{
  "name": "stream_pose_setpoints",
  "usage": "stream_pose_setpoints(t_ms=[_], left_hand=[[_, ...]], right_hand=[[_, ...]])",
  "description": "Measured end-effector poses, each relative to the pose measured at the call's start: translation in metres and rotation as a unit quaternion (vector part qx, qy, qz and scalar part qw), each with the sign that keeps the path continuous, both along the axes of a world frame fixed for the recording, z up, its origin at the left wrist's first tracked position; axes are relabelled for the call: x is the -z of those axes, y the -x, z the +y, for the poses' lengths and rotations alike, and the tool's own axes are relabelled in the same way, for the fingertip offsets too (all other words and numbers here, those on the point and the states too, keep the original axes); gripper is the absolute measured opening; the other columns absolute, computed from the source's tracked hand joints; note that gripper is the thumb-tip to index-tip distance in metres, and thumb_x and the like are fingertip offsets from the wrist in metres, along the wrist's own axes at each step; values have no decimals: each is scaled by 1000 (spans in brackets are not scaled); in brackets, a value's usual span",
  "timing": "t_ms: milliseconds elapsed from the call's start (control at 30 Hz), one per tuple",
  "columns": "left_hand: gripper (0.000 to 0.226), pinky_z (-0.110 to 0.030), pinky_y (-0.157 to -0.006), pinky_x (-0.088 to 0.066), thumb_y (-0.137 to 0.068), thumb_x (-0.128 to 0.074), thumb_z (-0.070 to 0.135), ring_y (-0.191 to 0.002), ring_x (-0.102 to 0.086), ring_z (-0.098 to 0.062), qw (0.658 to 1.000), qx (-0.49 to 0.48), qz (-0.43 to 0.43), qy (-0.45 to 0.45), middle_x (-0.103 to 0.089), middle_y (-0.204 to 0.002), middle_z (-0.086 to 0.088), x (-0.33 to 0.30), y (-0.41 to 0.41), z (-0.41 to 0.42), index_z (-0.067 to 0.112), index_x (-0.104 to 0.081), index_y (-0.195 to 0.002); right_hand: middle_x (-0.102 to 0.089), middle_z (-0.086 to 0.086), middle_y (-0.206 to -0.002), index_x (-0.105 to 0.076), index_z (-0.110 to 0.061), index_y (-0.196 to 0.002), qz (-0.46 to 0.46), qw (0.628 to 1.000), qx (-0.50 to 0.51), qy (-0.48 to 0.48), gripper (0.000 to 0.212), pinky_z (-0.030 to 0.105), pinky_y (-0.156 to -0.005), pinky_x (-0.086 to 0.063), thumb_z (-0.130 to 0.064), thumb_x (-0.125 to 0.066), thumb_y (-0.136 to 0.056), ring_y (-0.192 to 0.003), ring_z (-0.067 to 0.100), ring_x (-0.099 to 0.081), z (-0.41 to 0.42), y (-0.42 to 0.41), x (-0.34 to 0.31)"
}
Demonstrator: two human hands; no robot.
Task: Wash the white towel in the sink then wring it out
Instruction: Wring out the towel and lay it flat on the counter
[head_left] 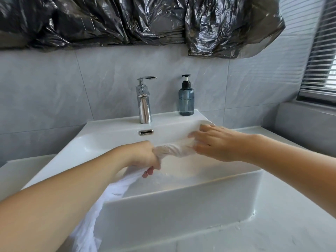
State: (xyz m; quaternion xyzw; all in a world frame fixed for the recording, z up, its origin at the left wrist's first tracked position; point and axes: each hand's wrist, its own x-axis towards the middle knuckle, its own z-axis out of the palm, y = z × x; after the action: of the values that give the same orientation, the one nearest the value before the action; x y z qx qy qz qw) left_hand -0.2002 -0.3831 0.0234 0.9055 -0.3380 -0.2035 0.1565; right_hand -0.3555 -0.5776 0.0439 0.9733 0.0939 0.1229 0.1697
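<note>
both hands, left hand (145,157) and right hand (214,142), are gripping and wringing the twisted white towel (174,150) over the sink (181,202); next probably calling for tighter twisting.

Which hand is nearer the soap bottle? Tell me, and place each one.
Right. The right hand is just below and in front of the soap bottle, gripping the twisted towel. The left hand holds the towel's other end, farther left.
</note>
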Motion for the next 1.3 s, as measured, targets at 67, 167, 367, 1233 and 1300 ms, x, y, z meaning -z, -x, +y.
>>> stream_pose_setpoints(t_ms=[67,167,367,1233,1300], left_hand=[[16,-28,-63,-47,-82,-59,18,-67,-66,-27,988,22,-151,12,-71,-68,-2,-4,6,-1,16,-58,-66],[8,-32,-57,-32,-84,-54,20,-73,-53,-28,906,76,-413,51,-57,-77,3,-8,21,-2,22,-47,-81],[28,-21,-46,-19,-52,-74,10,-40,-49,-29,742,147,-626,189,-52,-52,2,-20,30,10,13,-54,-71],[21,-31,-50,-30,-82,-65,21,-63,-47,-28,889,-17,-358,285,-51,-62,3,-11,33,-1,19,-47,-71],[35,-29,-52,-31,-81,-71,25,-57,-44,-21,918,-18,-204,339,-47,-54,8,-8,38,-6,20,-42,-61]], right_hand=[[-53,1,-115,-58,-17,-113,100,989,83,-63,27,26,-80,-42,-34,-41,-101,-96,18,-51,12,10,-13],[-49,-6,-109,-54,-18,-106,177,948,199,-175,37,29,-59,-49,-39,-70,-81,-70,14,-58,17,14,-22],[-67,15,-86,-51,-11,-108,182,775,217,-566,36,29,-54,-47,-4,-72,-79,-65,27,-61,3,14,-24],[-65,-5,-70,-57,-27,-89,82,923,122,-356,12,31,-63,-50,-20,-64,-82,-66,18,-61,31,0,-25],[-64,-5,-84,-50,-28,-92,-35,974,100,-201,11,31,-58,-39,-24,-58,-85,-74,23,-56,25,-7,-17]])
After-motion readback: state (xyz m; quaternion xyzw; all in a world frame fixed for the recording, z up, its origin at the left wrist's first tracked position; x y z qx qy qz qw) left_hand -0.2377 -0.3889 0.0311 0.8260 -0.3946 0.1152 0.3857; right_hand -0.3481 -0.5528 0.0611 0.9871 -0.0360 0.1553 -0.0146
